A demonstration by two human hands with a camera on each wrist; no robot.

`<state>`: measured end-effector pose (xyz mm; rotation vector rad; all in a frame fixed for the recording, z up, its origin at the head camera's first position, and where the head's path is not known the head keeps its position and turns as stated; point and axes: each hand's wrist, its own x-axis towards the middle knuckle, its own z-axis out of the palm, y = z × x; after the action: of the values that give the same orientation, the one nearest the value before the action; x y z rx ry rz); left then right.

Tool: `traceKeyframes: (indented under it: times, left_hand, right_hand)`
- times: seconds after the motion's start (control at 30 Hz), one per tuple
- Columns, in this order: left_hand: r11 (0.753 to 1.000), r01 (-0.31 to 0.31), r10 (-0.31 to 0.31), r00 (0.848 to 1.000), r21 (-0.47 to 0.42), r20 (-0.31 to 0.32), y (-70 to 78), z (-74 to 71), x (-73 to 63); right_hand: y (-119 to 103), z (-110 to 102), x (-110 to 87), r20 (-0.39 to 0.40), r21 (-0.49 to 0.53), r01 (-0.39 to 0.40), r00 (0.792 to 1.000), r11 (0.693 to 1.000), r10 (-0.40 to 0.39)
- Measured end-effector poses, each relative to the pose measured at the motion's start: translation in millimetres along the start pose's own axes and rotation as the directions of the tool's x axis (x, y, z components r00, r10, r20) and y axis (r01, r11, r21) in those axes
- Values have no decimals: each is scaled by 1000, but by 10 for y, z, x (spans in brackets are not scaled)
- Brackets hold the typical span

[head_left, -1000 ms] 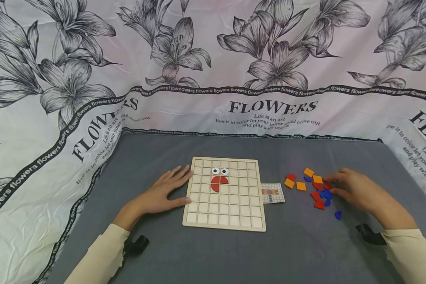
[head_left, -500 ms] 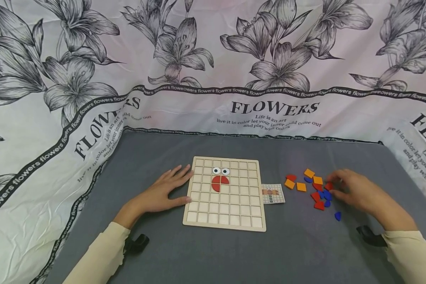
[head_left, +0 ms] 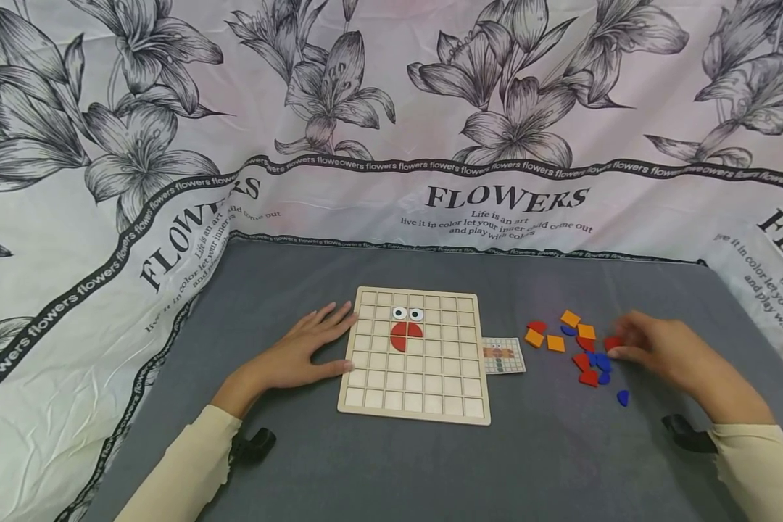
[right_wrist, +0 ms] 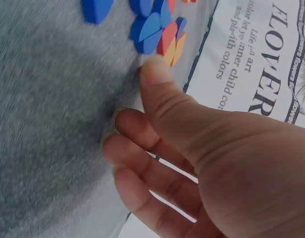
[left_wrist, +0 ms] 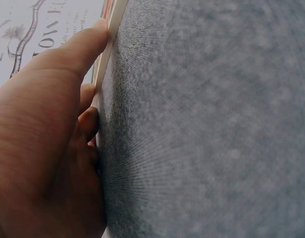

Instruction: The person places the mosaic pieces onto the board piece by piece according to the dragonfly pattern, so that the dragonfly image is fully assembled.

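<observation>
Soft even light, faint shadows on grey tabletop [head_left: 535, 457]; blurry wrist views

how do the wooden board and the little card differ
The wooden board is much larger than the card. The wooden board holds eye pieces and red pieces, while the card bears a printed picture. The left hand touches the wooden board's edge; no hand touches the card. Both lie on the gray table.

One gridded board [head_left: 433, 383], one picture card [head_left: 504, 355].
On the board, two eye pieces [head_left: 416, 315] and three red quarter-circles [head_left: 399, 329]; beside it, four orange squares [head_left: 555, 344], five loose red pieces [head_left: 589, 378], at least five blue pieces [head_left: 623, 398].
</observation>
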<state>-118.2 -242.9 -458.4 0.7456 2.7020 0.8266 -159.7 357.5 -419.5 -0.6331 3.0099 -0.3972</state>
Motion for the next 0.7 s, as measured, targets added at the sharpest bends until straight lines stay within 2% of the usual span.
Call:
traceKeyframes:
  times: [0.23,0.33,0.5,0.6,0.7]
  left_hand:
    - [1000,5,-5,1000,3,7,6,-9,-3]
    - [1000,4,-4,1000,2,8,10,-10,-2]
    - [1000,-1,1,1000,-2,7,16,-12,-5]
    - [1000,-1,1,1000,-5,4,15,-10,-8]
    - [1000,-1,1,1000,-4,3,7,-4,-3]
  right_hand:
    - [46,-45,0,50,-19,-107,993,994,108]
    - [63,-28,-24,55,30,-123,991,992,121]
    - [64,24,-49,54,119,-101,994,988,95]
    - [66,34,-43,50,122,-80,996,989,74]
    - [58,28,-37,8,114,-45,999,992,44]
